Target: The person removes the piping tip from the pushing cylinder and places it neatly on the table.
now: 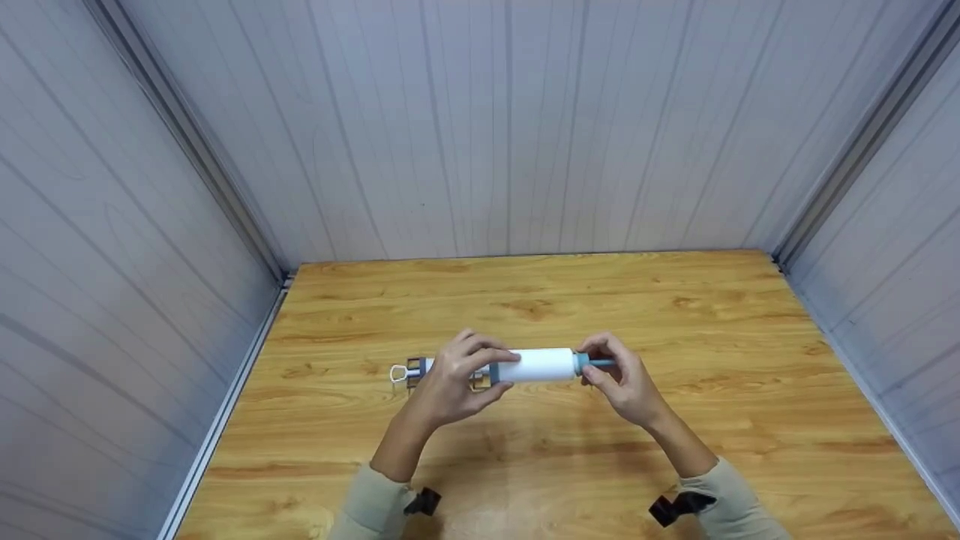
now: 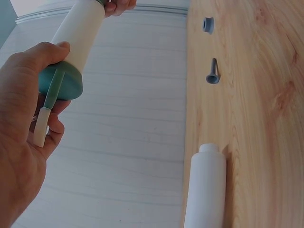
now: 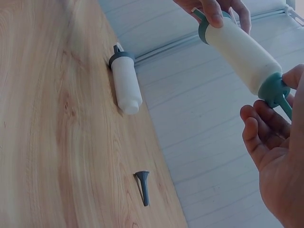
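Both hands hold a white piping syringe (image 1: 544, 364) sideways above the wooden table. My left hand (image 1: 461, 375) grips its rear end, with the thumb along the white barrel near the teal end cap (image 2: 61, 81). Out of that cap runs a teal stem with a white handle (image 2: 42, 127), lying in the palm. At the other end, the thumb and fingers of my right hand (image 1: 626, 384) pinch the teal collar (image 3: 273, 88). A thin teal nozzle (image 1: 602, 363) points right from the collar, partly covered by the right fingers.
A second white syringe (image 3: 126, 84) with a grey cap lies on the table (image 1: 525, 480), its white loop handle (image 1: 398, 373) showing left of my left hand. A loose grey nozzle (image 2: 213, 76) and a small grey ring (image 2: 208, 25) rest nearby. Panelled walls (image 1: 480, 127) enclose the table.
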`<state>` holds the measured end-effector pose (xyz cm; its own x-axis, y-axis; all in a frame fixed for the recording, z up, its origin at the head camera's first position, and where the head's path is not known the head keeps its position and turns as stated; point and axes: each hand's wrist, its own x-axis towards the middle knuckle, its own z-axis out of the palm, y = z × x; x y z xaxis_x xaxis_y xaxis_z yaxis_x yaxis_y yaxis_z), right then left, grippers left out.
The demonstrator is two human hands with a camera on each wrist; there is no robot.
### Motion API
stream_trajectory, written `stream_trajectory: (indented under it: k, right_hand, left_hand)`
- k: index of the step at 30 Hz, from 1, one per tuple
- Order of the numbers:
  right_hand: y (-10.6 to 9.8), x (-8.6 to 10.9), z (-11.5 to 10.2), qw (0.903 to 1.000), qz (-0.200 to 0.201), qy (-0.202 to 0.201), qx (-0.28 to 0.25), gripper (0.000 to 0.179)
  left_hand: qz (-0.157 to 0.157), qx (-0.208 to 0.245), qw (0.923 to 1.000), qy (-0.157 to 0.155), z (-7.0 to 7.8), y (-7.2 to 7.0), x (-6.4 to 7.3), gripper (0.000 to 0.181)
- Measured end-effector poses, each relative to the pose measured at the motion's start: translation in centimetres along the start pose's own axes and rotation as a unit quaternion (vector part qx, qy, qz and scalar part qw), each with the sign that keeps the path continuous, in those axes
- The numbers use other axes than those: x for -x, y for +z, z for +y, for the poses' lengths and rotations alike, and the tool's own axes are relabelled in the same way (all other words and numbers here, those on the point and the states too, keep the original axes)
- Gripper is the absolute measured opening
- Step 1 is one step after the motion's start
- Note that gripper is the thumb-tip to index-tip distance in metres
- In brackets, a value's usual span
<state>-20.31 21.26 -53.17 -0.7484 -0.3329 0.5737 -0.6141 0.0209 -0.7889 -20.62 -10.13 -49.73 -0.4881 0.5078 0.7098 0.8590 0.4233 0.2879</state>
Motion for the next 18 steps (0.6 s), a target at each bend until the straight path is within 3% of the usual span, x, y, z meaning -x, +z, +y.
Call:
stream_trajectory:
  k: [18]
  right_hand:
    - [-0.16, -0.05, 0.16, 0.9994, 0.004, -0.030, -0.014, 0.031]
  left_hand:
    - [0.001, 0.006, 0.9998, -0.018, 0.03, -0.19, 0.17, 0.038]
